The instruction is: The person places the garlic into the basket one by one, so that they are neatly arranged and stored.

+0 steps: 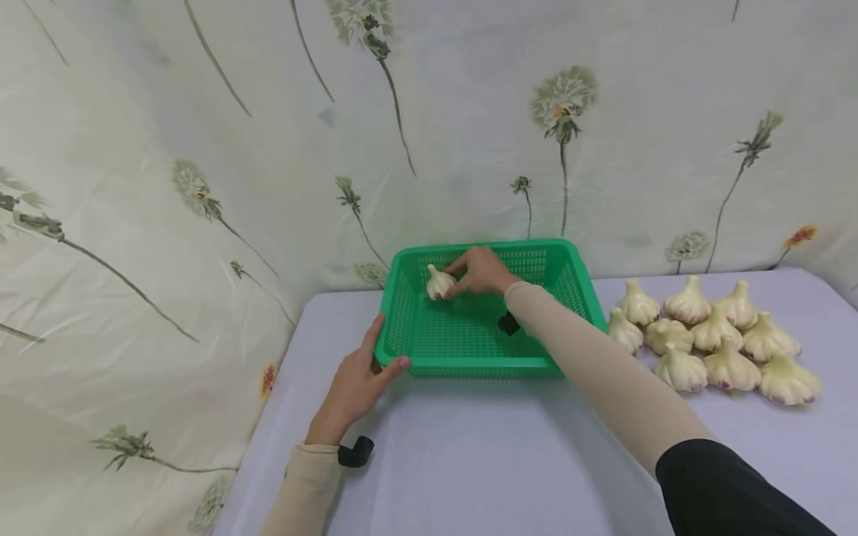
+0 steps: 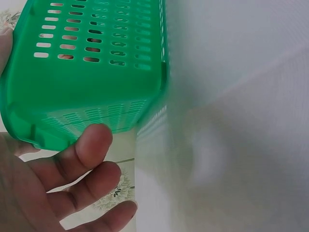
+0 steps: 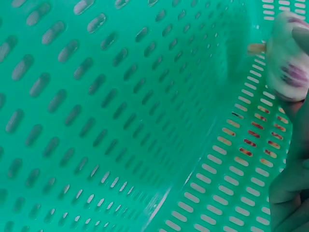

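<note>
A garlic bulb (image 1: pixel 439 284) is pinched in the fingers of my right hand (image 1: pixel 482 271), inside the left part of the green plastic basket (image 1: pixel 469 362). The right wrist view catches the same garlic bulb (image 3: pixel 285 63) at its right edge, purple streaks on its skin, with the hand partly cut off. At the basket's near left corner, my left hand (image 1: pixel 355 387) holds the rim between thumb and forefinger. Its other fingers (image 2: pixel 94 186) bend loosely outside the wall in the left wrist view.
Several garlic bulbs (image 1: pixel 713 327) lie grouped to the right of the basket on the pale tablecloth (image 1: pixel 469 454). A flower-printed curtain (image 1: pixel 462 112) hangs directly behind the basket. My right forearm crosses the basket's right side.
</note>
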A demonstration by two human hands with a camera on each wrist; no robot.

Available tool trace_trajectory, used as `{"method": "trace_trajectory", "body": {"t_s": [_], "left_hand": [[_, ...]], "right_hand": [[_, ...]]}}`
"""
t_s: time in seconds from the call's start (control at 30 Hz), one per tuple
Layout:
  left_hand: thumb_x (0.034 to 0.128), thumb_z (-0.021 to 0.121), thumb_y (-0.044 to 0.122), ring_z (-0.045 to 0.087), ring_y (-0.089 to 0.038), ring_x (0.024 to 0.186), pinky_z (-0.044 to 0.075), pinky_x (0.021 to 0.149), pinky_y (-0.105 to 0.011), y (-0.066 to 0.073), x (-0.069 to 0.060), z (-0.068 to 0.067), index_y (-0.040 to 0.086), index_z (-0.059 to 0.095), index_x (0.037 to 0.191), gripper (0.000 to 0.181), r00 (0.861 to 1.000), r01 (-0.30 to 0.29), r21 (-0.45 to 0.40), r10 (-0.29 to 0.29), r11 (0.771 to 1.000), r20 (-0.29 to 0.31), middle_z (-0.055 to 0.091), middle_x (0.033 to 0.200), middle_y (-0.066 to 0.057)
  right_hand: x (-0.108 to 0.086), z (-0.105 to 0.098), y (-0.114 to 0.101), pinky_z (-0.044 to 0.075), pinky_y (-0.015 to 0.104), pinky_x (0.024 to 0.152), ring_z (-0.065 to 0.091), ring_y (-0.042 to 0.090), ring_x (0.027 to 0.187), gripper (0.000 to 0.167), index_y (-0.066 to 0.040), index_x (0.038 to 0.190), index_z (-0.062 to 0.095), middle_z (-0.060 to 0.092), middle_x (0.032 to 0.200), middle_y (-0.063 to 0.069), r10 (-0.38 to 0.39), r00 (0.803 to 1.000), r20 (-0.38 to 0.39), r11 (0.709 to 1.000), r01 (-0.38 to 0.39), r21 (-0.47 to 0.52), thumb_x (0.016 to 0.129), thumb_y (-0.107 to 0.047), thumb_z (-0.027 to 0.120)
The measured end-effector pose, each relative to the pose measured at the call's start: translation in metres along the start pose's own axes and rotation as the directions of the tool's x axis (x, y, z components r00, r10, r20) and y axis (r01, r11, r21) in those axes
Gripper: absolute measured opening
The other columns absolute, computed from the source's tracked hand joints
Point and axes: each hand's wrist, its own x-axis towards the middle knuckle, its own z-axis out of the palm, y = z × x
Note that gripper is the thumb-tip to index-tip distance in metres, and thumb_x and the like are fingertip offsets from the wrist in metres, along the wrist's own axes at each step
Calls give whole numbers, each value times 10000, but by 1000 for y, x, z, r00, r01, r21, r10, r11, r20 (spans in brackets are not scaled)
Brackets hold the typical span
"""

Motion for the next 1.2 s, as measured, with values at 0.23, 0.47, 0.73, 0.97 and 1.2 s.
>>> {"method": "trace_trajectory", "body": {"t_s": [0.23, 0.47, 0.73, 0.97, 1.2], "left_hand": [[998, 665, 606, 475, -116, 616, 411, 564, -300, -2, -1, 4, 341, 160, 1715, 915, 1000, 22, -6, -22, 1000, 12, 442, 670, 39], [1000, 657, 613, 461, -119, 603, 405, 559, -308, -1, 1, 5, 367, 152, 1711, 906, 1000, 25, -5, -25, 1000, 7, 426, 658, 41], [1002, 649, 621, 477, -126, 614, 413, 566, -311, 1, 2, 5, 376, 146, 1710, 903, 999, 34, -8, -33, 999, 14, 429, 663, 39], [1006, 652, 606, 486, -122, 610, 426, 559, -307, 1, 1, 3, 366, 141, 1713, 905, 1000, 24, -24, -23, 999, 18, 431, 662, 41], [1008, 655, 594, 514, -127, 585, 445, 544, -312, 1, 0, 3, 360, 152, 1713, 896, 1000, 20, -38, -20, 999, 12, 453, 648, 35]], "right_hand": [[-5, 5, 2, 599, 481, 913, 733, 276, 1101, 466, -154, 1242, 810, 779, 1251, 79, -25, 1000, -16, 989, 22, -145, 843, -366, 924], [-4, 8, 4, 591, 488, 923, 736, 262, 1078, 453, -164, 1215, 821, 798, 1189, 49, -35, 999, -23, 978, 30, -207, 837, -393, 924], [-2, 9, 5, 602, 451, 892, 749, 217, 1013, 477, -158, 1192, 823, 806, 1140, 25, -16, 1000, -6, 962, 14, -271, 857, -493, 880], [0, 9, 5, 599, 449, 908, 748, 212, 1036, 531, -159, 1254, 795, 800, 1163, 31, -14, 1000, 23, 961, 20, -276, 852, -493, 885], [-4, 3, 1, 593, 458, 943, 735, 237, 1131, 648, -132, 1370, 728, 772, 1260, 66, 11, 999, 46, 967, 1, -254, 865, -514, 869]]}}
